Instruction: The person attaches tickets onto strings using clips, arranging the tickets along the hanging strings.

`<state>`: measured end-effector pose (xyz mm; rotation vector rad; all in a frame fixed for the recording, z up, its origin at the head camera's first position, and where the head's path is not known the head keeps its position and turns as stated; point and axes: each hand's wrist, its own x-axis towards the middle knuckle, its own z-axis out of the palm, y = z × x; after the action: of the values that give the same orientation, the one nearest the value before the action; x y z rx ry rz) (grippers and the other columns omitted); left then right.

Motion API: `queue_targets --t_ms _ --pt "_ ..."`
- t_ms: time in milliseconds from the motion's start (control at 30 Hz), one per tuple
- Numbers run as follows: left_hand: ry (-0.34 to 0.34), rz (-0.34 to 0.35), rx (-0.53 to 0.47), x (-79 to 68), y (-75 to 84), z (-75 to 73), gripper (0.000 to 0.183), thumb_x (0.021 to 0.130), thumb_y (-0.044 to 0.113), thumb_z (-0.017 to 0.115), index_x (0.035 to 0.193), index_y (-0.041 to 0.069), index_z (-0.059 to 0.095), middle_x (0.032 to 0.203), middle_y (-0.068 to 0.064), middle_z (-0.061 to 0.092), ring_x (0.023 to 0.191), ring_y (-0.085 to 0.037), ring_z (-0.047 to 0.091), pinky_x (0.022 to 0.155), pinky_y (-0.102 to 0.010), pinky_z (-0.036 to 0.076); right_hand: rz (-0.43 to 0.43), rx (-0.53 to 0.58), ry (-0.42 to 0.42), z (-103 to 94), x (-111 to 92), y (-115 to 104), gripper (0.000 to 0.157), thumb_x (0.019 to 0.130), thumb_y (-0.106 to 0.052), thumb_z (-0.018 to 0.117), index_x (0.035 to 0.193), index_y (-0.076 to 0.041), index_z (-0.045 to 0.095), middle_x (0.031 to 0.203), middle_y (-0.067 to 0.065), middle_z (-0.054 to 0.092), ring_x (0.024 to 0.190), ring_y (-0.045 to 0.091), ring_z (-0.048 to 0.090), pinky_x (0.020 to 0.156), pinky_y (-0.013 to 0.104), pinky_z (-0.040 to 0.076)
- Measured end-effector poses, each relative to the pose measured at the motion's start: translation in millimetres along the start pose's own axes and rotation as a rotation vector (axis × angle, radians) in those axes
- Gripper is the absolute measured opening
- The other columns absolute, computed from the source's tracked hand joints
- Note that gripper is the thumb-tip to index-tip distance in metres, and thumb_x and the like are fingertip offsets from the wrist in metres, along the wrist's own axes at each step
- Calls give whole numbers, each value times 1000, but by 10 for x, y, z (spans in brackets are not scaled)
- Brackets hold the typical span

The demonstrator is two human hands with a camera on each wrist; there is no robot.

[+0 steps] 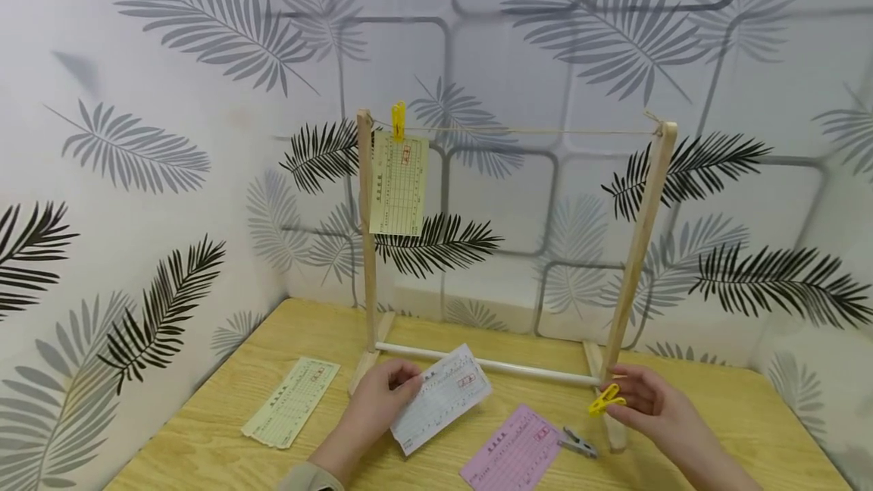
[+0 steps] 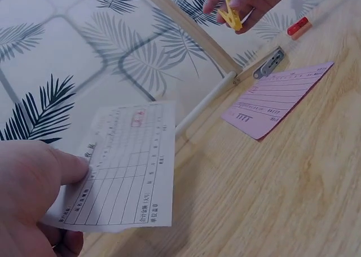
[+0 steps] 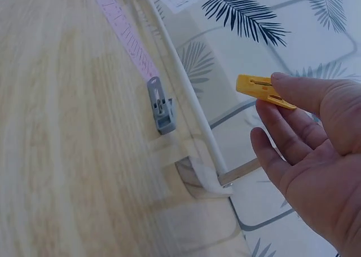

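My left hand (image 1: pixel 383 400) pinches a white printed receipt slip (image 1: pixel 443 400) between thumb and fingers, lifted over the table and tilted. In the left wrist view the thumb lies across the slip's (image 2: pixel 121 178) edge. At the right, my right hand (image 1: pixel 658 408) pinches a yellow clothespin (image 1: pixel 605 399), in front of the rack's right post. The right wrist view has the clothespin (image 3: pixel 262 88) between thumb and forefinger. On the table between the hands lie a pink slip (image 1: pixel 513 451) and a grey clothespin (image 1: pixel 578 442) at its right corner.
A wooden rack (image 1: pixel 641 241) stands at the back with a string (image 1: pixel 532 130) across its top. From the string's left end a yellow clothespin (image 1: pixel 398 121) holds a pale yellow slip (image 1: pixel 398 188). Another pale yellow slip (image 1: pixel 292 402) lies at left. A small red object (image 2: pixel 298 26) lies beyond the grey clothespin.
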<state>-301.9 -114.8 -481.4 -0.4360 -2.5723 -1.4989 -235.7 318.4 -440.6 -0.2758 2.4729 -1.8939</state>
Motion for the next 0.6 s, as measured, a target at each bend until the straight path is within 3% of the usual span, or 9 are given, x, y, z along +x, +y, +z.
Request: queue_targets --t_ms 333,600 --pt "84 34 -72 40 153 6 8 97 22 70 98 15 70 87 5 65 77 -14 59 69 -26 49 -43 -156 91 63 82 -347 60 91 -22 77 142 -9 50 133 19 54 103 18 67 83 34 57" --pt "148 12 -141 96 299 28 5 96 21 71 97 16 70 87 3 66 76 -15 58 68 -26 49 -70 -195 42 64 202 -682 51 91 -24 77 134 -5 56 131 16 61 107 19 66 85 32 56"
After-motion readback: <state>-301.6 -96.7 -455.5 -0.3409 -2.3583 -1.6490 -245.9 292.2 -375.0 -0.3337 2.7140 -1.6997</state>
